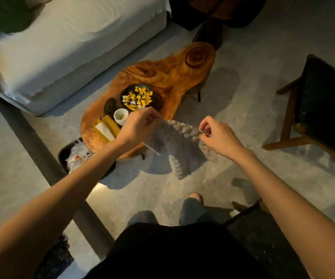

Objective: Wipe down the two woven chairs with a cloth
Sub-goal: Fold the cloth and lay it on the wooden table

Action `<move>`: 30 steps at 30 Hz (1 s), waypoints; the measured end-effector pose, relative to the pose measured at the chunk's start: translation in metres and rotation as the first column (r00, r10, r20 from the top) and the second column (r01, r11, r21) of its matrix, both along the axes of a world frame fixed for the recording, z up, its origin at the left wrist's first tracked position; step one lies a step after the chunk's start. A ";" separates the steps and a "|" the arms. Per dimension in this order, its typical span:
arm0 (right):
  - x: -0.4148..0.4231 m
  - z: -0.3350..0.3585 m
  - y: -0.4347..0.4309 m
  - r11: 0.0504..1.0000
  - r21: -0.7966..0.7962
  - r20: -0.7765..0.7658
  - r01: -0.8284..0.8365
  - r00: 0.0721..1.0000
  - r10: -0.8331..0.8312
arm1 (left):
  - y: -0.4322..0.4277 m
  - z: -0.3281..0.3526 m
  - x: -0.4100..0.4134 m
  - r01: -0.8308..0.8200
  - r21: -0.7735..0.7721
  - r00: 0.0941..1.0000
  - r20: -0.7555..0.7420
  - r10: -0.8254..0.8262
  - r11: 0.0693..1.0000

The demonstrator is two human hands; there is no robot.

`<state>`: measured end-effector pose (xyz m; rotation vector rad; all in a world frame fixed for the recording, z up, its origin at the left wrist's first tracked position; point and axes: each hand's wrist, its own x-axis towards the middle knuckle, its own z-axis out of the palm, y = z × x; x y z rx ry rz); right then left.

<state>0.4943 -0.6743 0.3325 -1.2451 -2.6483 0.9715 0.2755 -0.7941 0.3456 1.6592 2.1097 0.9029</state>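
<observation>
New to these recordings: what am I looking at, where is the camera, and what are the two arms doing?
No machine here: one camera, worn on a person's head, looks down at their own bare arms. The left hand and right hand each pinch the top edge of a grey cloth, spread between them in the air. Beyond them stands a wooden table with a plate of yellow sweets and a white cup. One dark chair stands at the right, a second chair at the lower right.

We wear a black top [172, 254] over dark grey trousers [194, 213] with loose legs, and a pale shoe toe [196, 196] shows beneath one hem; our left hand [136, 125], right hand [219, 137] and forearms [62, 198] are bare
</observation>
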 end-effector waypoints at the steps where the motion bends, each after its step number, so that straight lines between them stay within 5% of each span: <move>1: 0.009 0.002 0.022 1.000 0.021 -0.001 -0.003 1.000 0.003 | 0.019 0.000 0.006 0.012 -0.003 1.000 -0.012 -0.012 1.000; 11: 0.021 0.003 0.217 0.978 0.182 0.098 -0.102 0.992 0.085 | 0.173 -0.015 0.003 0.093 -0.093 0.982 -0.153 -0.107 0.991; 20: -0.033 -0.036 0.373 0.928 0.326 0.191 -0.181 0.974 0.123 | 0.296 -0.075 -0.049 -0.112 -0.222 0.987 -0.140 0.082 0.968; 26: -0.093 -0.054 0.459 0.998 0.045 0.116 -0.038 0.993 0.033 | 0.370 -0.080 -0.079 -0.306 -0.175 0.948 -0.149 0.282 0.936; 30: -0.144 -0.056 0.512 0.988 0.065 0.084 -0.142 0.987 0.136 | 0.404 -0.078 -0.110 -0.415 -0.158 0.907 -0.141 0.396 0.896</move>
